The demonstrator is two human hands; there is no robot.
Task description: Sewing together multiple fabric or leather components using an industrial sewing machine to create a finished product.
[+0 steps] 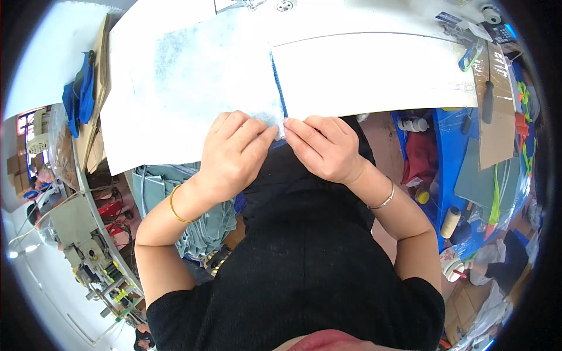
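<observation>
At the front edge of a white work table (363, 70) lies a pale, mottled white sheet (193, 64) with a narrow blue strip (277, 77) along its right side. My left hand (234, 152) has curled fingers closed on the sheet's lower right part. Just to its right, my right hand (328, 146) pinches the same edge at the bottom of the blue strip. Whatever lies under the fingertips is partly hidden.
Grey-green fabric pieces (199, 225) are heaped below the table at left, beside machinery (88, 245). Blue cloth (83, 88) rests at far left. A blue bin (448, 175) with bottles and spools is at right, near cardboard (494, 140), scissors (466, 58) and a screwdriver (487, 102).
</observation>
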